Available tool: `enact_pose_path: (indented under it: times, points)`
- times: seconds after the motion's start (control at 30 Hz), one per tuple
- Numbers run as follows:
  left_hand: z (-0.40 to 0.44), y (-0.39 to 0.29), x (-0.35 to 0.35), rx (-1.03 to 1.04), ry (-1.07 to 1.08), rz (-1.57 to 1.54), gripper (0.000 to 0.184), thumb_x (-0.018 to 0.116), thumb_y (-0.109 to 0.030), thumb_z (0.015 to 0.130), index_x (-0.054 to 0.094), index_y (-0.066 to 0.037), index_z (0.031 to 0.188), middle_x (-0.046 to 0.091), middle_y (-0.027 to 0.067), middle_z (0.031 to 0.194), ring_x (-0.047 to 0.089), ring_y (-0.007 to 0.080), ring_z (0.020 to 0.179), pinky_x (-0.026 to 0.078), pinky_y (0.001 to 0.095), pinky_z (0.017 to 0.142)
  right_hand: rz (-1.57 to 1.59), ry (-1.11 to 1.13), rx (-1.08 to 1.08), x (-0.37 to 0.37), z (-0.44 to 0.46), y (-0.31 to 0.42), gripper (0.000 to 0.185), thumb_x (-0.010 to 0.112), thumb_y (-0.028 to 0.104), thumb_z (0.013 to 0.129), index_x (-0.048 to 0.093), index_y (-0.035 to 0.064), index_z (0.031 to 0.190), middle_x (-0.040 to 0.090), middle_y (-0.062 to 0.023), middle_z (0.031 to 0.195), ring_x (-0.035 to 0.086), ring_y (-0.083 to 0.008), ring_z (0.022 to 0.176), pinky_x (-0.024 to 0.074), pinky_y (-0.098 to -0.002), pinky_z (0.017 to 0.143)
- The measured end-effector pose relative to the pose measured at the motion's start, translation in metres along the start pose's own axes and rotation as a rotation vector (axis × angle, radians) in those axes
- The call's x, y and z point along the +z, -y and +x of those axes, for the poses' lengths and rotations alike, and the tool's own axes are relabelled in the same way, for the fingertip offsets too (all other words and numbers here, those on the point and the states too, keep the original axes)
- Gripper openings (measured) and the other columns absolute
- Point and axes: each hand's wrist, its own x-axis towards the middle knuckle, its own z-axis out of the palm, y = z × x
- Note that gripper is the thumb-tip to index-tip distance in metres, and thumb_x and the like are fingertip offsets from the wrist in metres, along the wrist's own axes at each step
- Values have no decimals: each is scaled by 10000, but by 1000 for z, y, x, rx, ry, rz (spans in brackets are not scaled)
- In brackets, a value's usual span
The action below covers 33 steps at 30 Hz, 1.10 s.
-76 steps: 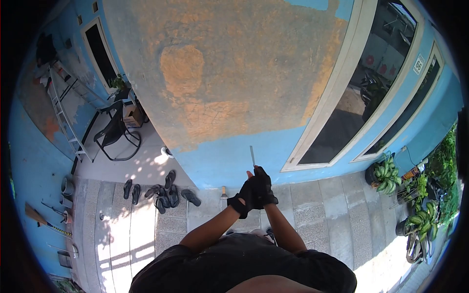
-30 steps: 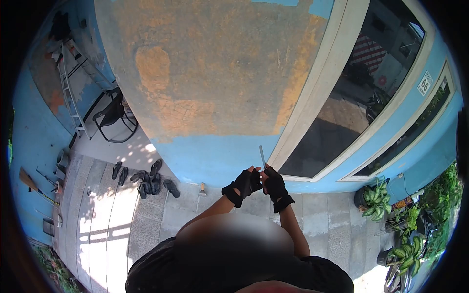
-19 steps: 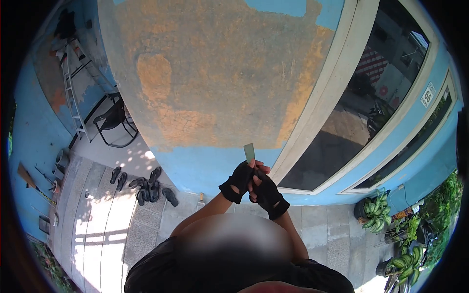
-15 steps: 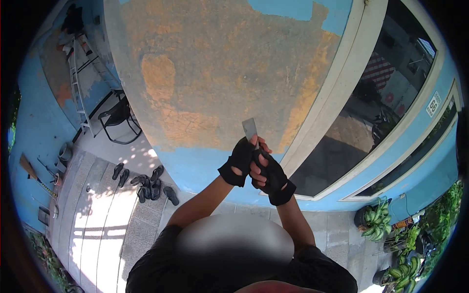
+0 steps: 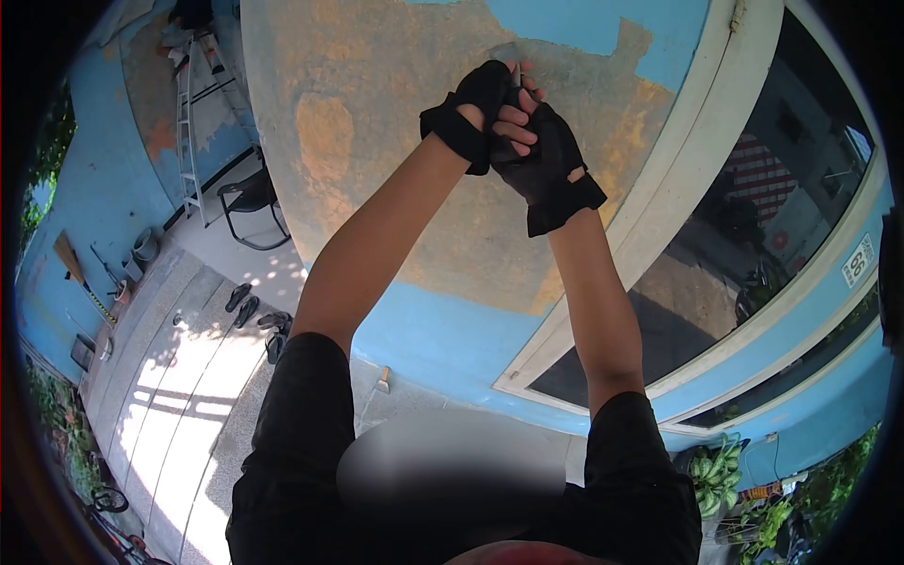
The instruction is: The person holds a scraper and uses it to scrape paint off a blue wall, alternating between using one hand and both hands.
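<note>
Both my hands, in black fingerless gloves, are raised together at the upper part of the wall (image 5: 405, 179). My left hand (image 5: 480, 104) and my right hand (image 5: 541, 155) are closed around one scraper, its handle mostly hidden by the fingers. The grey blade of the scraper (image 5: 504, 52) points up and lies at the wall surface, just under the jagged lower edge of the blue paint (image 5: 565, 24). Bare grey and orange patches cover most of the wall below it. Whether the blade presses on the wall I cannot tell.
A white-framed window (image 5: 659, 202) borders the wall on the right. On the floor lie a small wooden-handled tool (image 5: 383, 380) and several dark sandals (image 5: 247, 309). At the left stand a black chair (image 5: 252, 198) and a ladder (image 5: 191, 132), with a person on it. Potted plants (image 5: 716, 476) are lower right.
My hands have moved up the wall with the scraper, and my arms are stretched further out. The blade went from low on the bare patch to near the upper blue paint.
</note>
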Motion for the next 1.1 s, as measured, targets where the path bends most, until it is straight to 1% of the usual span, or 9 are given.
enact_pose_path:
  times: [0.1,0.23,0.33,0.4,0.5,0.57,0.7,1.03,1.1]
  points:
    - [1,-14,8,-13,-91,91,342,493,-412,952,543,-101,1088,624,73,950,575,115,566,529,247,387,-49,-87,-55,13,9,0,169,419,186,1022,581,226,1050,456,14,676,409,-69,476,324,-204,375]
    - [11,-14,3,47,-93,89,349,498,-418,946,551,-93,1065,633,68,916,583,136,572,526,266,377,-66,-121,-20,10,11,5,177,417,184,1022,585,223,1061,438,21,648,390,-68,464,308,-201,369]
    - [6,-22,6,-42,-166,121,355,507,-409,944,564,-72,1041,632,58,894,613,155,664,549,277,431,-63,-139,-37,10,27,11,181,406,191,1026,583,213,1056,437,19,639,387,-68,458,301,-199,367]
    - [36,-17,-12,165,-118,47,349,516,-392,942,575,-56,1015,631,47,875,627,165,722,559,274,488,-85,-159,-60,23,23,3,178,404,194,1027,581,209,1048,438,19,636,390,-67,459,302,-198,368]
    - [34,-16,-13,89,-120,103,337,521,-376,944,583,-51,1010,629,43,878,631,164,771,557,254,539,-103,-144,-51,17,20,2,179,400,196,1028,579,207,1036,436,20,629,391,-66,460,303,-196,369]
    - [36,-23,-14,116,-108,96,332,521,-376,945,584,-56,1008,629,39,872,630,160,759,547,249,525,-112,-82,-14,25,26,0,182,398,196,1028,579,208,1031,433,21,625,390,-66,460,304,-196,369]
    - [37,-13,-16,69,-110,116,321,523,-384,946,584,-73,999,630,34,867,624,147,726,537,247,541,-113,-193,-97,16,16,-6,172,384,203,1030,557,201,1023,430,22,625,386,-67,457,303,-197,366]
    - [29,-18,-8,62,-118,147,324,506,-422,940,575,-113,1013,644,22,870,598,144,613,521,287,419,-207,-105,-61,14,21,-1,152,394,205,1024,545,202,1008,422,22,617,381,-70,448,305,-194,362]
    - [36,-18,-16,64,-97,141,329,501,-432,939,576,-120,1011,647,20,873,594,148,599,520,295,405,-201,-167,-102,22,25,-4,148,399,205,1023,544,197,993,423,22,612,381,-70,446,300,-193,362]
